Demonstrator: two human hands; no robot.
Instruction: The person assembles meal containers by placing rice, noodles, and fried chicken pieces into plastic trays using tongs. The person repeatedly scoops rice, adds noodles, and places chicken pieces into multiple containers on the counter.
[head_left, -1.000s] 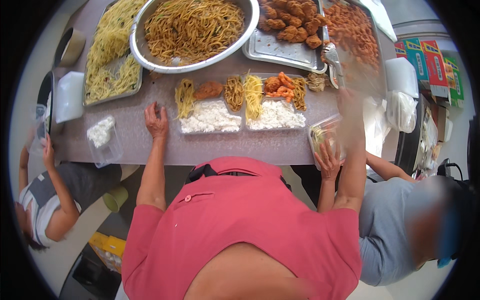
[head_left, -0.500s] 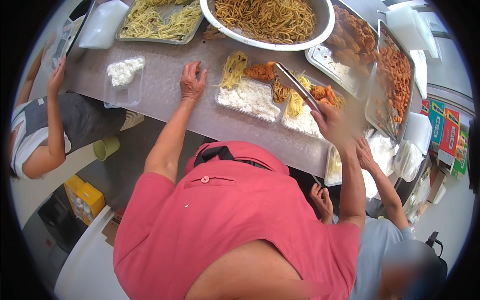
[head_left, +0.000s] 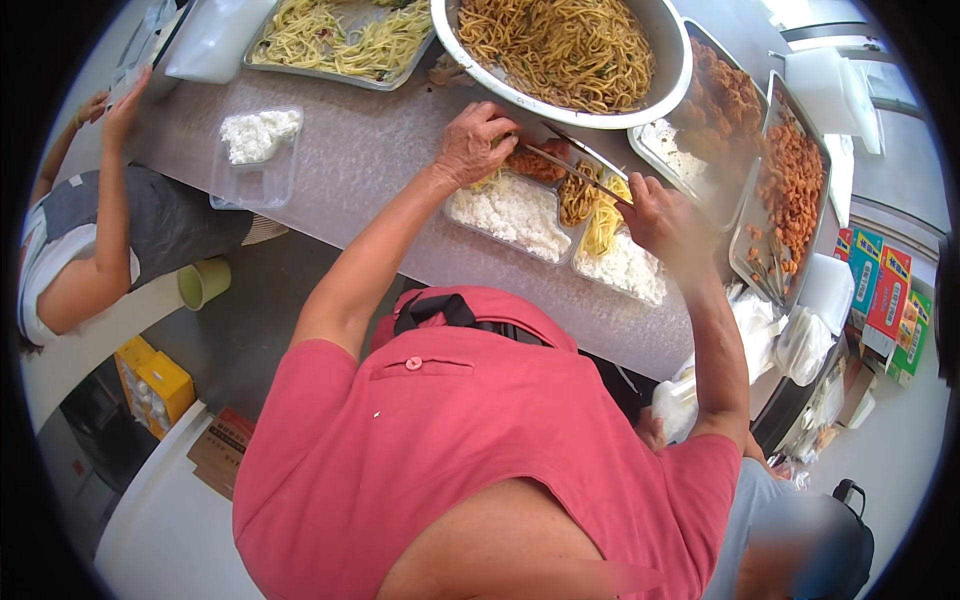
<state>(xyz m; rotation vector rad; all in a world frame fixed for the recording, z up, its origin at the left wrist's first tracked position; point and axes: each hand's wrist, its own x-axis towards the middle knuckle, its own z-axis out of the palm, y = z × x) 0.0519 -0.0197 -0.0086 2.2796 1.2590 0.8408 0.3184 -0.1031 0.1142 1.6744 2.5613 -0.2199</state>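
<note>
My right hand (head_left: 655,212) grips a pair of metal tongs (head_left: 590,158), their arms spread over the fried meat (head_left: 536,160) and brown noodles (head_left: 577,195) of a clear meal box (head_left: 510,215) with white rice. At that box's far left corner my left hand (head_left: 474,146) is closed, its fingers bent down over yellow shreds. Whatever lies between those fingertips is hidden. Touching the first box on its right is a second meal box (head_left: 622,268) with rice and yellow shreds; my right hand partly covers its far end.
Beyond the boxes stand a large bowl of noodles (head_left: 684,70), a tray of yellow shreds (head_left: 388,82) and trays of fried pieces (head_left: 737,262). A rice box (head_left: 255,185) sits at left. Co-workers are at left (head_left: 75,235) and lower right (head_left: 750,510), the latter beside white plastic bags (head_left: 765,335).
My left hand has moved from the bare tabletop to the box's far corner. The tongs have spread apart over the food. At right, the co-worker's meal box is no longer visible; a white bag shows there.
</note>
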